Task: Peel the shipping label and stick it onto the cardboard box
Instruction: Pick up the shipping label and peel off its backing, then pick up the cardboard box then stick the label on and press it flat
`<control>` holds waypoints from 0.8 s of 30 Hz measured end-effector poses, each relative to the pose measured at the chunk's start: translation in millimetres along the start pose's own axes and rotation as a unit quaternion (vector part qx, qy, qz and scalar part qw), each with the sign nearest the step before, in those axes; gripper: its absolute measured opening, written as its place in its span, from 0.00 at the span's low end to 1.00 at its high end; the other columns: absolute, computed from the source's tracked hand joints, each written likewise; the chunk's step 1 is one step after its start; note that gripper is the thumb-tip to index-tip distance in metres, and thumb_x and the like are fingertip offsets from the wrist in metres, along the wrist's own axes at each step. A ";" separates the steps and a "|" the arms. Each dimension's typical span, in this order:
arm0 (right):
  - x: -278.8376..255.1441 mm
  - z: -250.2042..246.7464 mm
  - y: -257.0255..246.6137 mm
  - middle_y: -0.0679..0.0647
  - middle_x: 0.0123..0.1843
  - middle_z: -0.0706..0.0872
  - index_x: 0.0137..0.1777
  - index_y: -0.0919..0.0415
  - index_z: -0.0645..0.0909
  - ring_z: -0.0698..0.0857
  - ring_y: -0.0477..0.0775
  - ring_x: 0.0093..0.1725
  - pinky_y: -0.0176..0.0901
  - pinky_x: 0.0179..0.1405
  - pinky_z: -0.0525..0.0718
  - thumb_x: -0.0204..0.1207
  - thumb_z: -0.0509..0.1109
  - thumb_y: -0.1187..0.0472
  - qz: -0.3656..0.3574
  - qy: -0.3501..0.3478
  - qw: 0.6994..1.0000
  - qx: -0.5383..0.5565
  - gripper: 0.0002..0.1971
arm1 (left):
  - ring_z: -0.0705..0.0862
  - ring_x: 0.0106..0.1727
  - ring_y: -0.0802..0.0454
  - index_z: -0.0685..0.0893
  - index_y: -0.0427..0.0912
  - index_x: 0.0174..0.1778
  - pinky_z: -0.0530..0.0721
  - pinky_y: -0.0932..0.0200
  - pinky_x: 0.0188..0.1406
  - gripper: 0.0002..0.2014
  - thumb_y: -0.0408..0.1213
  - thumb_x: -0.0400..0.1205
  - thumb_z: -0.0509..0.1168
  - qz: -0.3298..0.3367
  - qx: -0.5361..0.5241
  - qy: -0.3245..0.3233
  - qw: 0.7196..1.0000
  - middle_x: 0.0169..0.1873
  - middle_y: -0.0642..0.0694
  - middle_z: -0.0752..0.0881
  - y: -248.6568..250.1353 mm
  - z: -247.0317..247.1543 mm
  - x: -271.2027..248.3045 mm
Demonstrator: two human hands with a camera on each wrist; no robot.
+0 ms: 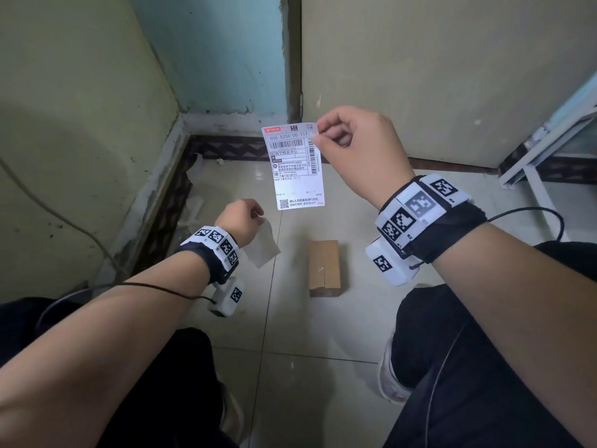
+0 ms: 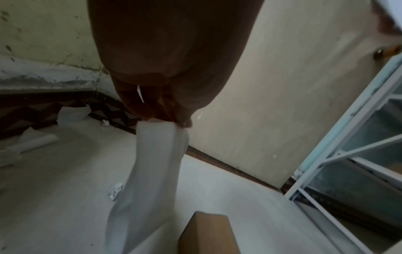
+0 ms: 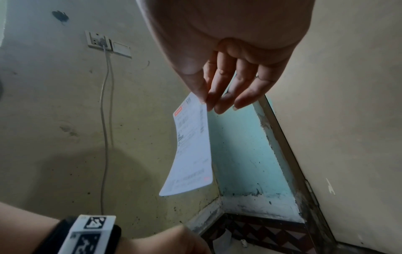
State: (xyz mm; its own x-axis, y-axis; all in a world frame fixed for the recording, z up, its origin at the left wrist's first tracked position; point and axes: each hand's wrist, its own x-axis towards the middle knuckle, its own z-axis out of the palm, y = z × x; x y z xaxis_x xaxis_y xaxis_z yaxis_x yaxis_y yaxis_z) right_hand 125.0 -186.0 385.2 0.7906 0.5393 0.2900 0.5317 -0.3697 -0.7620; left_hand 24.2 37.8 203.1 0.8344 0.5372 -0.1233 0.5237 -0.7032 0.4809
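1. Label (image 1: 294, 166) hangs in the air above and beyond the box (image 1: 324, 266), printed side toward the head camera, free of its backing.
2. Right hand (image 1: 358, 150) pinches the label's top right corner between thumb and forefinger; the other fingers curl loosely behind it.
3. Left hand (image 1: 240, 221) is lower, left of the box, its fingers closed on the top edge of the blank white backing (image 1: 263, 242), which droops toward the floor (image 1: 355, 324).
4. Box lies flat on the tiled floor between the person's knees, its top flaps closed, with nothing on it and neither hand touching it.
5. Left of the box, along the wall base, lie loose white sheets (image 2: 32, 139) and small crumpled scraps (image 2: 115, 189).
6. Beyond the box stands a closed door (image 1: 452, 76), with a blue-painted corner to its left.
7. Right of the box, a white metal frame (image 1: 542, 156) leans against the wall.
8. A wall socket (image 3: 99, 41) with a white cable (image 3: 104, 137) plugged in shows in the right wrist view.
9. Black wires run from both wristbands along the forearms.
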 end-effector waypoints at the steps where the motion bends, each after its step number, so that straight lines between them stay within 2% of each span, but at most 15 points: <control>1: 0.4 0.4 0.9 0.39 0.37 0.91 0.49 0.47 0.87 0.85 0.35 0.33 0.39 0.46 0.91 0.81 0.76 0.60 0.003 -0.002 1.000 0.006 0.05 | 0.85 0.46 0.51 0.88 0.49 0.51 0.82 0.60 0.45 0.07 0.42 0.79 0.69 0.003 0.014 -0.015 1.000 0.46 0.53 0.88 -2.9 5.5 3.2; 5: 2.3 3.6 6.4 0.41 0.41 0.92 0.51 0.48 0.87 0.88 0.32 0.34 0.30 0.43 0.88 0.81 0.76 0.61 0.018 -0.003 1.000 0.022 0.05 | 0.88 0.49 0.48 0.88 0.51 0.48 0.88 0.54 0.50 0.05 0.42 0.79 0.69 0.013 0.044 -0.060 0.997 0.47 0.52 0.90 -16.4 24.8 17.3; 9: 2.3 12.2 19.2 0.40 0.42 0.91 0.53 0.48 0.88 0.88 0.30 0.34 0.25 0.40 0.83 0.81 0.76 0.62 0.040 -0.014 0.999 0.013 0.06 | 0.88 0.47 0.48 0.88 0.53 0.47 0.89 0.54 0.48 0.05 0.44 0.79 0.69 0.012 0.068 -0.087 0.994 0.47 0.51 0.89 -28.4 45.4 28.4; 14: 5.2 22.8 34.0 0.41 0.42 0.91 0.53 0.48 0.87 0.90 0.36 0.37 0.32 0.43 0.88 0.81 0.75 0.62 0.054 -0.013 0.998 0.006 0.07 | 0.88 0.47 0.47 0.88 0.52 0.47 0.88 0.55 0.50 0.06 0.42 0.78 0.68 0.019 0.072 -0.095 0.993 0.48 0.49 0.90 -36.9 61.6 39.3; 18: 7.3 37.7 52.5 0.45 0.45 0.93 0.52 0.49 0.87 0.93 0.44 0.42 0.39 0.47 0.92 0.81 0.73 0.63 0.072 -0.015 0.997 0.014 0.07 | 0.86 0.45 0.48 0.88 0.47 0.53 0.84 0.60 0.44 0.08 0.42 0.79 0.70 -0.006 0.062 -0.097 0.993 0.49 0.47 0.90 -40.1 70.1 43.7; 20: 7.1 47.0 67.4 0.47 0.45 0.92 0.51 0.49 0.87 0.92 0.44 0.42 0.37 0.47 0.92 0.81 0.73 0.65 0.094 -0.012 0.995 0.030 0.08 | 0.87 0.48 0.47 0.87 0.46 0.55 0.84 0.59 0.45 0.10 0.44 0.80 0.71 -0.014 0.054 -0.099 0.994 0.50 0.48 0.89 -38.2 73.2 45.7; 22: 4.7 56.0 83.3 0.48 0.46 0.91 0.52 0.50 0.86 0.91 0.44 0.43 0.32 0.44 0.88 0.82 0.73 0.65 0.119 -0.007 0.992 0.033 0.07 | 0.87 0.51 0.48 0.87 0.45 0.57 0.84 0.59 0.48 0.12 0.45 0.80 0.71 -0.008 0.032 -0.097 0.995 0.50 0.50 0.88 -31.6 73.9 45.2; 24: 0.8 64.0 99.1 0.47 0.46 0.90 0.54 0.51 0.87 0.89 0.42 0.43 0.29 0.44 0.85 0.82 0.74 0.65 0.141 -0.002 0.990 0.030 0.07 | 0.87 0.49 0.50 0.87 0.45 0.57 0.84 0.60 0.49 0.13 0.45 0.80 0.71 0.000 -0.005 -0.098 0.995 0.48 0.51 0.87 -21.1 74.7 44.3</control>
State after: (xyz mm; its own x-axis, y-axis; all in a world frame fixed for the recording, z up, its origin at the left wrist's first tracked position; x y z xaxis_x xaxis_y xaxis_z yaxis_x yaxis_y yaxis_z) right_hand 158.9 -173.8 272.8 0.9034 0.4248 0.0587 0.2715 -0.4607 -0.8450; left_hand 62.9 41.6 122.6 0.8529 0.4342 -0.2900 0.5220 -0.6987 0.4892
